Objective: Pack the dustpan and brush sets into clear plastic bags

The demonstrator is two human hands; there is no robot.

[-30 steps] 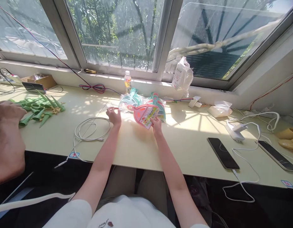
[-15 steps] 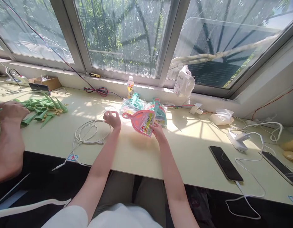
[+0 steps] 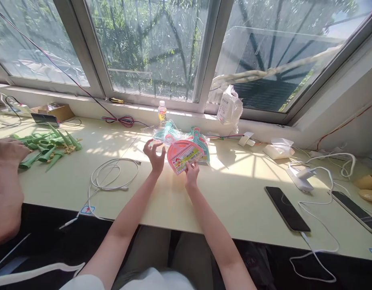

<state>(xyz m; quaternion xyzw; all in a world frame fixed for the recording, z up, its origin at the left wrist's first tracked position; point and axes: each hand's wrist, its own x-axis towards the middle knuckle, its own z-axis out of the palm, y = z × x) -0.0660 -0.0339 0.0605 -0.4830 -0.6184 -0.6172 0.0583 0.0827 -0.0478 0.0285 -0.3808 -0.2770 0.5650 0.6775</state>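
Observation:
A pink toy dustpan with a small brush and a printed yellow-green label is tilted up above the table. My right hand pinches its lower edge by the label. My left hand is just left of the dustpan, fingers curved apart with nothing between them. Behind the dustpan lie teal-and-pink dustpan sets in clear plastic, one group at the left and another at the right. The pink dustpan partly covers both groups, and its handle points away from me.
A drink bottle stands behind the packs. A coiled white cable lies left; phones, a power strip and a tissue pack lie right. Another person's hand is by green cone-shaped pieces at far left.
The pink dustpan has turned so its handle swings from pointing left to pointing away. My left hand has moved right, closer to it, and its fingers have spread.

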